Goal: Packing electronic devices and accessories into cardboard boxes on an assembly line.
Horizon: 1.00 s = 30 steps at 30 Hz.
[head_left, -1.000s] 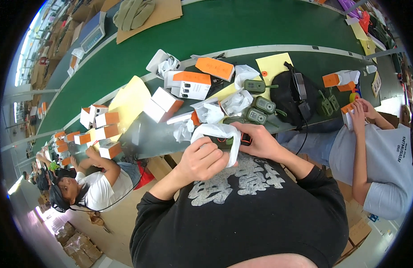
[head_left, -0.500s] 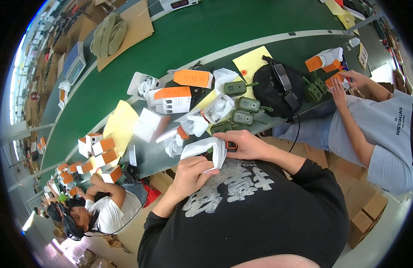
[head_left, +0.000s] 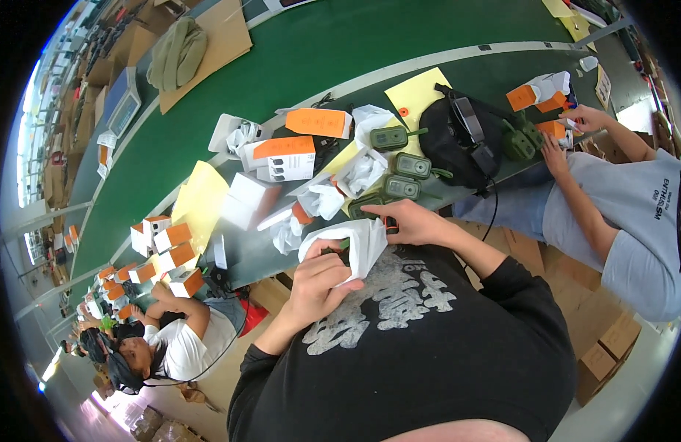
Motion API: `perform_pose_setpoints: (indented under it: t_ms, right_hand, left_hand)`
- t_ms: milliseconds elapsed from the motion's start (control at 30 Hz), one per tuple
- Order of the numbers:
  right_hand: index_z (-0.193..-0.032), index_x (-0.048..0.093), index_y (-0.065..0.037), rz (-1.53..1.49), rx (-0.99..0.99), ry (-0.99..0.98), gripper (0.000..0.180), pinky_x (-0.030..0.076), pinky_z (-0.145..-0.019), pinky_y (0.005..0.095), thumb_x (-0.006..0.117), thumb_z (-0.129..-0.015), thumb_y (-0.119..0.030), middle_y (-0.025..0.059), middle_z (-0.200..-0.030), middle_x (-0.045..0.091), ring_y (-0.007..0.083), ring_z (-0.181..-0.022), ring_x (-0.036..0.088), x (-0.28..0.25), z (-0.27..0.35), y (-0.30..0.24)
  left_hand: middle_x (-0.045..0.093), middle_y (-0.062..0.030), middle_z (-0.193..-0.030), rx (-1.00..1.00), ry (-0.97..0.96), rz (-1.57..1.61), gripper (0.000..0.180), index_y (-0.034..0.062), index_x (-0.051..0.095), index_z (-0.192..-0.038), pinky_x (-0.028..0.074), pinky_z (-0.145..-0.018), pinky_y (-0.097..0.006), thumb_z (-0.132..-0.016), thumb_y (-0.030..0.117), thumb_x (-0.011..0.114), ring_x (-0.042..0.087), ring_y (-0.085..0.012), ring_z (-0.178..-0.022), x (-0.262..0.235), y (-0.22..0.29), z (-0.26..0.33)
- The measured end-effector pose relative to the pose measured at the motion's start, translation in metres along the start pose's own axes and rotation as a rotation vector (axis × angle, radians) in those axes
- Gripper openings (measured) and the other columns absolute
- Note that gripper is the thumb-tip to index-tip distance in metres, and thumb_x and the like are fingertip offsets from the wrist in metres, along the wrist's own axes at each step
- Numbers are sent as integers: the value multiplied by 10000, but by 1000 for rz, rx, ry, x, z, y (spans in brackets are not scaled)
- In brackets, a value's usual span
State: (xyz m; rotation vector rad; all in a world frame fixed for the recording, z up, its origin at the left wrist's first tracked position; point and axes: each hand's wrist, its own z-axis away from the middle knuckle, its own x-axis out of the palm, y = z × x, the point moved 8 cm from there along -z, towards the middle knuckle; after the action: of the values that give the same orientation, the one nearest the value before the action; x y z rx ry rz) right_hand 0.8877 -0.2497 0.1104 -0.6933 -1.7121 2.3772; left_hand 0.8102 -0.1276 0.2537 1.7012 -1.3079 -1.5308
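Observation:
In front of my chest my left hand (head_left: 320, 283) is closed on the edge of a white soft bag (head_left: 368, 247), holding its mouth apart. A bit of something green shows at the bag's opening, mostly hidden. My right hand (head_left: 413, 222) pinches a small black piece with an orange edge (head_left: 391, 225) against the bag's right side; its kind is unclear. Just beyond my hands, several green handheld devices with straps, one of them a green device (head_left: 402, 187), lie on the bench. Beside them are white bags in opened boxes, such as a crumpled white bag (head_left: 320, 200).
Orange-and-white boxes (head_left: 285, 158) and a closed white box (head_left: 250, 200) stand on the bench (head_left: 259, 261). A black bag (head_left: 458, 140) lies at the right. A co-worker (head_left: 620, 214) handles a box there; another person (head_left: 189, 335) sits at the left. The green belt (head_left: 318, 62) runs behind.
My right hand has shifted slightly up and right with the small black-and-orange piece. The white bag's mouth is wider, and my left index finger now reaches into it. The co-worker's hands moved slightly.

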Motion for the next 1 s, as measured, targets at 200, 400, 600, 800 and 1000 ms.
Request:
perform_pose_setpoints:
  t_ms: [200, 400, 600, 800, 1000]
  right_hand:
    - [-893, 702, -11, 61, 6, 149, 199, 484, -632, 282, 774, -737, -111, 86, -795, 641, 150, -693, 602, -50, 4, 22]
    - [-878, 689, -17, -301, 314, 604, 178, 454, -510, 234, 765, -804, -160, 29, -690, 614, 89, -570, 561, -106, 26, 119]
    - [-1184, 661, -68, -457, 212, 282, 393, 419, -491, 203, 755, -807, -128, -29, -704, 595, 40, -561, 515, -83, -3, 73]
    - [-1496, 306, -113, 10, -34, -175, 977, 476, -661, 322, 838, -678, -160, 79, -756, 602, 187, -676, 579, -14, -13, -36]
    - [-1378, 451, -59, 144, -238, 28, 766, 514, -700, 404, 794, -698, -145, 150, -902, 649, 330, -805, 657, 3, -11, -52]
  left_hand:
    - [520, -83, -612, -116, 91, 82, 265, 1, 582, -703, 485, -897, -461, -770, 178, 769, 542, -264, -575, -8, -14, 17]
    - [621, -130, -713, -130, 254, 80, 279, -39, 614, -758, 530, -714, -347, -793, 194, 762, 632, -301, -660, -27, -17, 28]
    - [651, -142, -752, -173, 241, 58, 237, -38, 606, -748, 500, -609, -278, -776, 131, 770, 624, -250, -634, -23, -19, 28]
    - [592, -110, -671, -76, 175, -75, 216, -12, 596, -719, 502, -754, -367, -742, 104, 777, 575, -268, -599, -18, -13, 15]
    - [539, -82, -629, -37, 26, -28, 187, 13, 592, -710, 447, -907, -433, -737, 85, 762, 545, -267, -592, 8, -1, -8]
